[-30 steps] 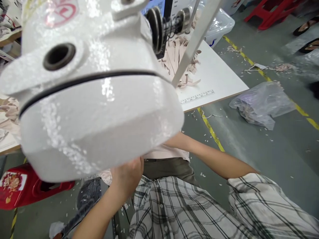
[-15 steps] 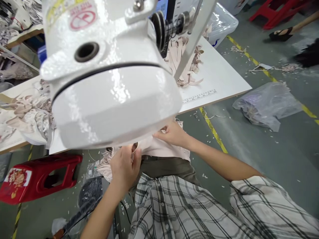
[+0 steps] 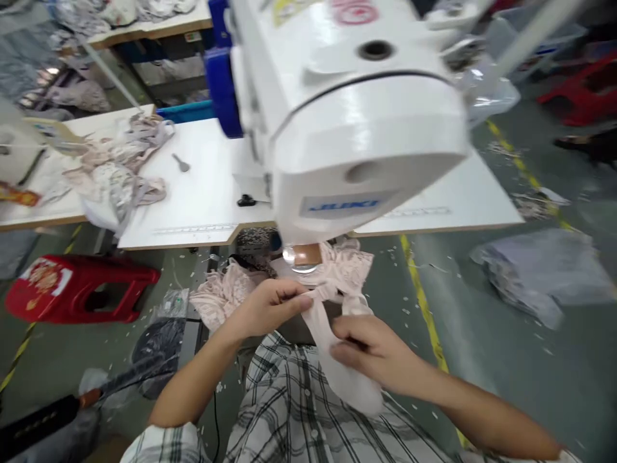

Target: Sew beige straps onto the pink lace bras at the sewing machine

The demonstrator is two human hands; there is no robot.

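Observation:
A pale pink lace bra (image 3: 344,382) hangs between my hands, just below the head of a white sewing machine (image 3: 376,128). My left hand (image 3: 270,307) pinches one edge of it between thumb and fingers. Closed on a lower fold, my right hand (image 3: 380,354) holds the fabric in front of my shirt. The smooth band droops in a loop beneath both hands, while its lace part lies toward the round metal bed (image 3: 303,257) of the machine. A pile of similar pink lace pieces (image 3: 224,296) rests left of my left hand.
A white table (image 3: 197,193) surrounds the machine, with a small spoon-like tool (image 3: 181,163) on it and heaped garments (image 3: 120,173) at its left. A red stool (image 3: 87,289) stands at left. A plastic bag (image 3: 544,270) lies on the floor at right.
My view has shifted, so the machine head sits farther right and higher. Both hands have drawn the bra toward me, out from under the head, and its band now hangs down.

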